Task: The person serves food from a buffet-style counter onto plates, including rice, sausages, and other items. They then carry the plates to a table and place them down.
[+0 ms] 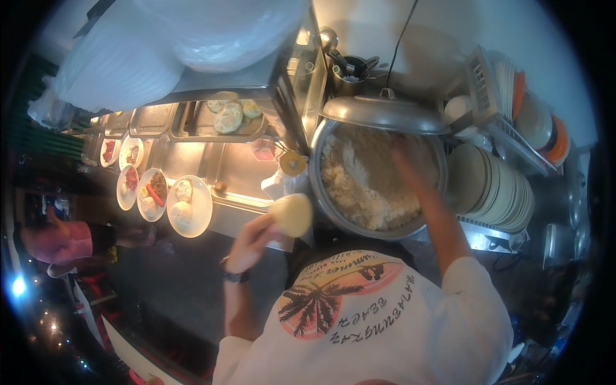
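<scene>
My left hand, a dark watch at its wrist, is closed on a small pale yellow cup just left of the pot. Motion blurs the cup slightly. My right arm reaches over the near right rim of a large metal pot, and my right hand is inside it, smeared by motion. Whether those fingers hold anything cannot be made out. White rice is heaped at the pot's left and near side. A domed metal lid covers the pot's far edge.
Plates of food line the counter at left, beside metal trays, one holding fried eggs. Stacked plates stand right of the pot, below a dish rack. Utensils fill a container behind. Another person is at far left.
</scene>
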Available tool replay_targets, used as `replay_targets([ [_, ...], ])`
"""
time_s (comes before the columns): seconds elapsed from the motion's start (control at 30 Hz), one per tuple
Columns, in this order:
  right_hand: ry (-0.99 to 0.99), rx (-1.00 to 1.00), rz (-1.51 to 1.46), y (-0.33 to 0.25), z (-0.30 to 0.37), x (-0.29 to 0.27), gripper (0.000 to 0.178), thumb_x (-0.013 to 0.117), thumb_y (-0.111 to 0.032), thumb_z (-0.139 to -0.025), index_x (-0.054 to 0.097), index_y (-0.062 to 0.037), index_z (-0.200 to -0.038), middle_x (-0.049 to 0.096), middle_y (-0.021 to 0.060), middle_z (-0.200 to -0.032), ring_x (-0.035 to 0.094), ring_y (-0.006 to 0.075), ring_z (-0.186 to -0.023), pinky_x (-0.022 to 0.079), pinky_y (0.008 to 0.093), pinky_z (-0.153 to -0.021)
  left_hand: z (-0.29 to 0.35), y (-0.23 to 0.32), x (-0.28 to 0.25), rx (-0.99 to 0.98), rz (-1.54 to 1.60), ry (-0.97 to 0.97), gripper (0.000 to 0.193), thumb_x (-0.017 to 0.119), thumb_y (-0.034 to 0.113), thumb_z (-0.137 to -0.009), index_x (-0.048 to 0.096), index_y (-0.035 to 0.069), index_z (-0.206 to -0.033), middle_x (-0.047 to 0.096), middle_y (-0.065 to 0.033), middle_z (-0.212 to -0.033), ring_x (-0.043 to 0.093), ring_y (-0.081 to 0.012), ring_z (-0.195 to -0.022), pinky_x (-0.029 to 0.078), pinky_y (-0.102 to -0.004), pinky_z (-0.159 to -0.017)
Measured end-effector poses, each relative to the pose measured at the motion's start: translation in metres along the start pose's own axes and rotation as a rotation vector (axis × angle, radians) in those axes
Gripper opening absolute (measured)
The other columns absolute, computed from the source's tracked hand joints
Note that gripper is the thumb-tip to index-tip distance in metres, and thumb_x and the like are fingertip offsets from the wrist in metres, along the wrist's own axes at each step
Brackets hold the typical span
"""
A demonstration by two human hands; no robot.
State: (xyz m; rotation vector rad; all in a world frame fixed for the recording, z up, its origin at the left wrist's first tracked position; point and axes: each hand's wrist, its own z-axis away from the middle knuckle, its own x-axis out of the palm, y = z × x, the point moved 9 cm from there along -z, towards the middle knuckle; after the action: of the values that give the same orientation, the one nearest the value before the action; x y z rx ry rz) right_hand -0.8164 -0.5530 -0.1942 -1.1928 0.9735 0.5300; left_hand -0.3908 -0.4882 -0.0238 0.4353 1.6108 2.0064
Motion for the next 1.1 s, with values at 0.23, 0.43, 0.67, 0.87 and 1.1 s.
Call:
replay_targets([
  [0.23,0.105,-0.166,-0.102,-0.03,-0.059,0.012,0.041,0.039,-0.022,-0.093,0.044,0.0035,-0.124,0.044,0.0257,-0.127,0.038,0.0361,-0.122,0.026,0.0427,-0.104,-0.079,0.018,0.127,0.212,-0.386,-0.152,0.021,0.054,0.017,-0.087,0.055,0.0,-0.075,0.05,-0.0155,-0.075,0.051,-0.0311,-0.074,0.041,-0.0382,-0.068],
  [0.43,-0.283,-0.181,0.367,-0.027,-0.003,0.03,0.033,0.047,-0.014,-0.086,0.055,-0.0018,-0.115,0.057,0.0209,-0.109,0.055,0.0335,-0.103,0.042,0.0444,-0.09,-0.167,-0.012,0.165,0.384,-0.837,0.053,0.019,0.052,0.019,-0.084,0.063,0.005,-0.077,0.058,-0.0154,-0.082,0.055,-0.0339,-0.081,0.044,-0.0422,-0.075],
  [0.67,-0.219,-0.332,0.455,-0.016,0.092,0.005,0.019,0.053,-0.01,-0.08,0.066,-0.0053,-0.094,0.066,0.0138,-0.092,0.064,0.0297,-0.082,0.05,0.0406,-0.073,-0.255,-0.098,0.222,0.029,-1.082,-0.395,0.032,0.049,0.029,-0.083,0.067,0.005,-0.092,0.063,-0.0159,-0.102,0.058,-0.034,-0.094,0.045,-0.041,-0.086],
  [0.87,-0.477,-0.006,0.454,0.019,0.093,-0.044,0.019,0.051,-0.011,-0.081,0.064,-0.0057,-0.094,0.065,0.0152,-0.088,0.064,0.0295,-0.08,0.049,0.0451,-0.067,-0.273,-0.13,0.254,-0.151,-0.89,-0.593,0.038,0.045,0.032,-0.087,0.063,0.003,-0.106,0.061,-0.0211,-0.107,0.058,-0.0332,-0.099,0.044,-0.0395,-0.086],
  [1.1,-0.321,0.175,0.361,0.019,0.107,-0.035,0.02,0.051,-0.01,-0.08,0.063,-0.002,-0.095,0.065,0.0179,-0.085,0.064,0.0323,-0.083,0.05,0.0442,-0.071,-0.281,-0.162,0.253,-0.466,-0.428,-0.564,0.031,0.049,0.032,-0.088,0.062,0.004,-0.093,0.06,-0.0133,-0.089,0.058,-0.0236,-0.082,0.05,-0.0346,-0.064],
])
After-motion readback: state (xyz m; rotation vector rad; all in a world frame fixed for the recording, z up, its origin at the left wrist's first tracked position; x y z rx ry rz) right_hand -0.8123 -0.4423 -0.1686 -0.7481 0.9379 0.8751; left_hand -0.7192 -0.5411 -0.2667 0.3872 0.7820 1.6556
